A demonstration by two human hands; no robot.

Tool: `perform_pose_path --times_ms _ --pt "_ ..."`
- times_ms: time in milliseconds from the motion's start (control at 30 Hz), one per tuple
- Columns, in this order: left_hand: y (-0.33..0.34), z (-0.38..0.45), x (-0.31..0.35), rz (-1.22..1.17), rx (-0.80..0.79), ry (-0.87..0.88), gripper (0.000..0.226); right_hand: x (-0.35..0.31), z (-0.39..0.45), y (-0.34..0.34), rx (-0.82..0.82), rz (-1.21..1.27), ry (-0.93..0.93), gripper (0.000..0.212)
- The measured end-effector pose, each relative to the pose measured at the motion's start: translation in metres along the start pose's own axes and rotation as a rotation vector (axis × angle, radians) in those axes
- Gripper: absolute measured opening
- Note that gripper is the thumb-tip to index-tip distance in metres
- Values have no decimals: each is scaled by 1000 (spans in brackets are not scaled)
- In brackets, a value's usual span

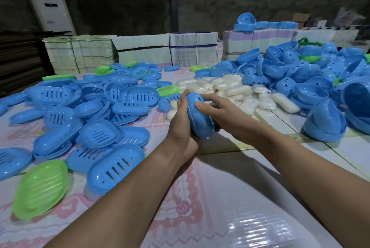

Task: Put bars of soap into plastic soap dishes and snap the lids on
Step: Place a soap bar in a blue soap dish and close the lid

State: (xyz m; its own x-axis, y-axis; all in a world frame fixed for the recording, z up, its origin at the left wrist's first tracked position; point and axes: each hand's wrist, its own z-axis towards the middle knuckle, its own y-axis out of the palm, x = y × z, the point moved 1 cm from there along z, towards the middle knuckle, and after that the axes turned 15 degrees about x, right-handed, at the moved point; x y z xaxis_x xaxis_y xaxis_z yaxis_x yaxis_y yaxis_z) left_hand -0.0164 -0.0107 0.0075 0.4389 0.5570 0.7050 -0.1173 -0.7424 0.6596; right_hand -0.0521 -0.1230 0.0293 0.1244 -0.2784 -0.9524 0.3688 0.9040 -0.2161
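Both hands hold one blue soap dish (199,115), closed with its lid on, tilted on end just above the counter (230,203). The left hand (183,125) cups it from the left side and underneath, fingers wrapped up along its far edge; the right hand (215,109) clasps it from the right, thumb pressed flat across the upper face. Whether a bar sits inside cannot be told, since the shell is opaque. Just beyond the hands lies a heap of white soap bars (230,89) in clear wrappers, spreading away to the right of the right hand. To the left of the left hand a broad scatter of blue slotted dish parts (96,119) covers the counter, most of them face up, some stacked on each other, with a few green ones among them; one green piece (41,187) lies nearest the person, beside the left forearm. To the right of the right hand rises a taller pile of deeper blue perforated shells (296,75), several nested together. Far beyond the hands, bundled stacks of flat cartons (193,48) line the back edge, and a white standing air conditioner (49,5) is at the far left.
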Motion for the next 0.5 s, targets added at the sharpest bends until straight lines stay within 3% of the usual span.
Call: perform_pose_path --times_ms 67,200,400,500 --pt "1 0 1 -23 8 -7 53 2 -2 4 20 48 -1 15" --pt "1 -3 -2 -52 19 -16 51 3 -1 4 63 4 -20 36" --pt "5 -6 8 -110 85 -171 52 -7 -1 -18 -165 73 112 41" --pt "3 -5 7 -99 78 -230 54 -5 -2 -17 -168 -65 105 43"
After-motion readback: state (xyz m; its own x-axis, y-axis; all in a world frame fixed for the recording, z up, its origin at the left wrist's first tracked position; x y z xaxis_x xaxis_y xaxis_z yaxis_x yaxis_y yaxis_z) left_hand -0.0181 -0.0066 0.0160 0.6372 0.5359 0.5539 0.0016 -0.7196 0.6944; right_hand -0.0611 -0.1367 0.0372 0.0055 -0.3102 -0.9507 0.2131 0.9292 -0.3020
